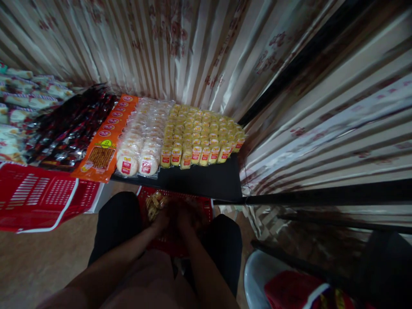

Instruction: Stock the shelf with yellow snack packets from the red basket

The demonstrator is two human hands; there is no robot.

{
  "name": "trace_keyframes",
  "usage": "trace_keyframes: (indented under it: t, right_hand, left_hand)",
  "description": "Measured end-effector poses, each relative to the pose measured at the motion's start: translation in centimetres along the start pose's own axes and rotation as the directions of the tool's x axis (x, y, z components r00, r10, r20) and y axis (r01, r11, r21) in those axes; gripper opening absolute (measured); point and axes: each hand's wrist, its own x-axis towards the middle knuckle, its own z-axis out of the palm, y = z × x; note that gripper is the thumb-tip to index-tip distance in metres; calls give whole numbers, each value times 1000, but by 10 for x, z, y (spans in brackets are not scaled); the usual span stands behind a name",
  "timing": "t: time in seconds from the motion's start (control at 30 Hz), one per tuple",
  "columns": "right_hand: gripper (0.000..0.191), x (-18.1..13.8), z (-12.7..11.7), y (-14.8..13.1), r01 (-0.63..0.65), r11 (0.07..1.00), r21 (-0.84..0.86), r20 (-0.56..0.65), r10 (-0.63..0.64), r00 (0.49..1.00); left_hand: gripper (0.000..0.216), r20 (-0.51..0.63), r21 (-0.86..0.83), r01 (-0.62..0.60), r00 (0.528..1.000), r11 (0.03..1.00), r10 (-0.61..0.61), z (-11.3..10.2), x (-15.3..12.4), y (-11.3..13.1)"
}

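Head view looks down on both forearms meeting low in the middle, where the left hand [162,219] and right hand [186,219] sit close together over a red basket [206,210] between the person's dark-clad knees. Shadow and blur swallow the fingers — I cannot tell whether either hand is clasped on anything or lying loose. Just left of the hands, inside the basket, a few small golden snack packets [153,201] show; the rest of the basket's contents are too dark to make out. Beyond it a black table [199,182] carries rows of yellow packets [201,133], round white cakes [141,137], an orange packet strip [107,137] and dark red wrappers [71,124]. A second red basket [38,197] at near left is cut off by the frame edge.
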Motion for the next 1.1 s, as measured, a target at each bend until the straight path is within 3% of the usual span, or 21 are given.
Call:
trace_keyframes:
  t: [0.2,0.3,0.47,0.6,0.7,0.93,1.03,1.1]
  right_hand:
    - [27,-9,-32,-16,89,995,52,-44,-87,995]
    - [29,-18,-49,-21,154,983,99,-97,-144,985]
    - [30,-32,-74,-25,223,959,176,-165,-194,967]
    - [30,-44,-94,-30,286,912,294,-191,-237,953]
    - [30,-56,-112,-35,340,879,335,-171,-299,939]
    - [30,-83,-152,-46,413,787,459,-214,-353,911]
    - [30,-78,-160,-47,478,706,523,-330,-349,877]
    - [31,-68,-164,-45,510,691,512,-466,-275,841]
  left_hand:
    - [46,-74,-28,-56,996,998,54,-16,-1,9]
    - [46,-88,-128,-96,993,987,85,-24,-9,20]
    - [41,-21,-341,-144,989,929,146,-30,-27,47]
    - [34,-94,-378,-153,988,913,127,-29,-36,74]
    - [29,-129,-330,-175,982,928,139,-28,-40,94]
    - [19,-41,-219,-298,954,929,296,-35,-47,140]
    - [21,-73,-127,-353,935,927,346,-41,-45,165]
    - [22,-114,-51,-366,926,929,359,-46,-41,184]
